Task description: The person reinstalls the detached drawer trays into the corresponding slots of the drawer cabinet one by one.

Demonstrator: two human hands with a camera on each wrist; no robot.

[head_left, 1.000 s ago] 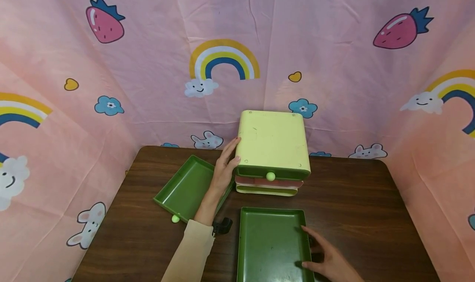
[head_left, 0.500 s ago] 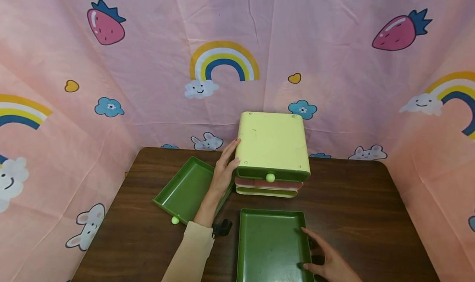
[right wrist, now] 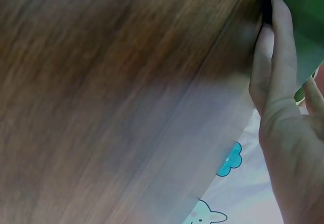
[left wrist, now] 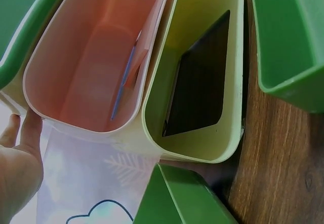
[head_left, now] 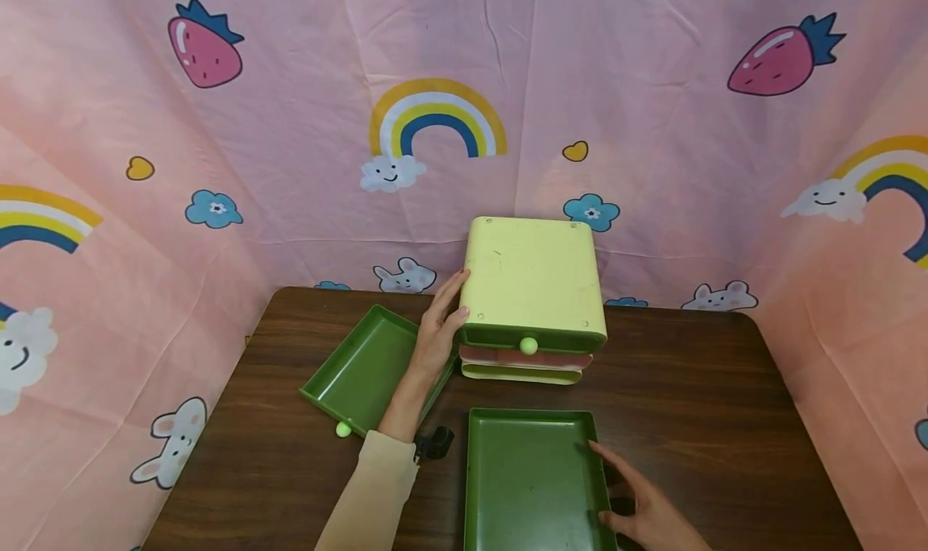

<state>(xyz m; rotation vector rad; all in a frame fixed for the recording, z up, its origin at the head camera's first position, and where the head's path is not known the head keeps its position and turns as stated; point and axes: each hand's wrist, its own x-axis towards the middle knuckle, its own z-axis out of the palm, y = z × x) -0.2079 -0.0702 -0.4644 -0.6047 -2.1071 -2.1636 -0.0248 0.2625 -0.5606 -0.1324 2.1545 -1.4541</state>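
At the far left, pinkish cloth printed with rainbows, strawberries and clouds, running round behind the dark wooden table. On the table's left part, an askew green drawer, open side up, with a pale green knob on the edge facing the lower left.

Across that drawer's right side, a forearm in a cream sleeve, with a black device at the wrist. Beyond the wrist, the left grip: open, nothing grasped, fingers extended against the left side of a pale yellow cabinet, thumb nearer its front. In the cabinet's upper level, a fitted green drawer front with a round knob; below, a pink compartment and then a yellow-green compartment (inside the latter, a dark straight-edged patch, object or opening impossible to tell).

In front of the cabinet and apart from it, another flat green drawer, the near drawer, squared to the viewer and cut off by the lower picture edge. At its right wall, the right grip: open too, forefinger and thumb spread well apart along the rim, fingers mostly straight beside the green side.
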